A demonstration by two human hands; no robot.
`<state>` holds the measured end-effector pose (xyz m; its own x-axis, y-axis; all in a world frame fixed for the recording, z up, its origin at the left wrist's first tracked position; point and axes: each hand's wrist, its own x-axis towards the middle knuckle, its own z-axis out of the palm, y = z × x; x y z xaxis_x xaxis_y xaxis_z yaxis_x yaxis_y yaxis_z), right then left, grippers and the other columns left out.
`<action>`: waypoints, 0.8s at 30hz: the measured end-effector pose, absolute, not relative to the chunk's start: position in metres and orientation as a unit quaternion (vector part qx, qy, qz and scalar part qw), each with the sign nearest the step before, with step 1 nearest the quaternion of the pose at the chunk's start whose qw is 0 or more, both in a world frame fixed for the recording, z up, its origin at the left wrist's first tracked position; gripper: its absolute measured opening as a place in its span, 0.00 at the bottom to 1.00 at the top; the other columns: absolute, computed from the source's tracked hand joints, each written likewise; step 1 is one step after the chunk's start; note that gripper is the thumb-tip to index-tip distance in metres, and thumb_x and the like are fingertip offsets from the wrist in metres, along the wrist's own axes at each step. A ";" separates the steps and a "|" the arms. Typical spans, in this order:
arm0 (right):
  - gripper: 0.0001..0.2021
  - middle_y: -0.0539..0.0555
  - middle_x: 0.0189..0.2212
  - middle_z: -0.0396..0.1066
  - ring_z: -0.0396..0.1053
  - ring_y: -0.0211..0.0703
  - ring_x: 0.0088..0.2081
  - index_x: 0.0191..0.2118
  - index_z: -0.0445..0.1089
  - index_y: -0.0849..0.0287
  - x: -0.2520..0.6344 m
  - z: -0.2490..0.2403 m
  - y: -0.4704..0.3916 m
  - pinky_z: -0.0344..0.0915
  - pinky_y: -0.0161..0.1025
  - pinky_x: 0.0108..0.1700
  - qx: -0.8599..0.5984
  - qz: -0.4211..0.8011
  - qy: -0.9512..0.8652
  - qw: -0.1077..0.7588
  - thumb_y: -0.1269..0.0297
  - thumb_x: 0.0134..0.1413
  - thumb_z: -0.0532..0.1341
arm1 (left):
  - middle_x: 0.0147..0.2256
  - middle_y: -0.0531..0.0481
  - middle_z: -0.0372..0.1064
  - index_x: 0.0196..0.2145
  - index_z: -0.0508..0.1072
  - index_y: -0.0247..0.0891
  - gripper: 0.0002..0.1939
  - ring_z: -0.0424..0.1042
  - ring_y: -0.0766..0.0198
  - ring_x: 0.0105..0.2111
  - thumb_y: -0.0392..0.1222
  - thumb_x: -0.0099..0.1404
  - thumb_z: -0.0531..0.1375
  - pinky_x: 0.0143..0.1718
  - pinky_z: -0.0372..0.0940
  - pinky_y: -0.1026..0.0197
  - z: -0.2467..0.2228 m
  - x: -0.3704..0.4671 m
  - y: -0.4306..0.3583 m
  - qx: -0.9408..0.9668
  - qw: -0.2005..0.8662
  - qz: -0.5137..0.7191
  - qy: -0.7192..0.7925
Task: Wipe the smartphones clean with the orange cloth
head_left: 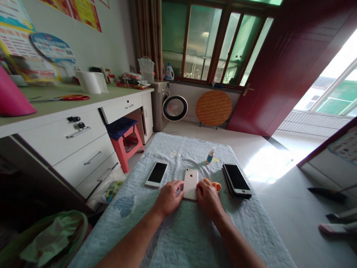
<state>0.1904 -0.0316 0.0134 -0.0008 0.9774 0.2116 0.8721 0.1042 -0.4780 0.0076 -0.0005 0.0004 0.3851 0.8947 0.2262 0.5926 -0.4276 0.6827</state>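
Observation:
A pale pink smartphone (191,182) with an apple logo lies back side up on the quilted cloth. My left hand (170,194) is closed at its left edge, with fingers pressed against the side. At the opposite edge, my right hand (208,195) grips with curled fingers. An orange cloth (216,185) shows behind the right hand; whether the palm holds part of it is hidden. To the left lies a white smartphone (157,174), dark screen up. A stack of phones (237,178) sits to the right. A small spray bottle (210,156) stands beyond the pink phone.
The light blue quilted cloth (167,145) covers the work surface. Along the left runs a white desk (83,145) with scissors (74,98) on top. A red stool (128,143) is under it. Farther back are a washing machine (160,100) and a round wooden table (213,108).

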 end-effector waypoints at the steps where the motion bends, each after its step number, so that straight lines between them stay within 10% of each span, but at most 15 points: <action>1: 0.10 0.53 0.31 0.67 0.64 0.39 0.34 0.29 0.69 0.60 0.192 0.014 -0.031 0.55 0.35 0.39 -0.670 0.098 -0.696 0.241 0.73 0.56 0.53 | 0.40 0.48 0.75 0.44 0.74 0.40 0.15 0.72 0.58 0.39 0.32 0.58 0.59 0.44 0.66 0.58 0.001 0.008 -0.001 0.793 0.254 0.296 0.467; 24: 0.13 0.55 0.33 0.74 0.70 0.44 0.36 0.41 0.71 0.58 0.189 0.006 -0.029 0.63 0.39 0.39 -0.713 0.205 -0.593 0.313 0.69 0.49 0.55 | 0.46 0.39 0.74 0.49 0.71 0.32 0.18 0.74 0.57 0.46 0.36 0.60 0.59 0.50 0.69 0.55 -0.013 0.013 0.002 0.631 0.522 0.371 0.438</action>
<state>0.1887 -0.0292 0.0064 0.2131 0.9738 0.0789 0.7169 -0.1010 -0.6898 0.0129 0.0022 -0.0133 0.3412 0.9399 0.0111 0.1663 -0.0720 0.9834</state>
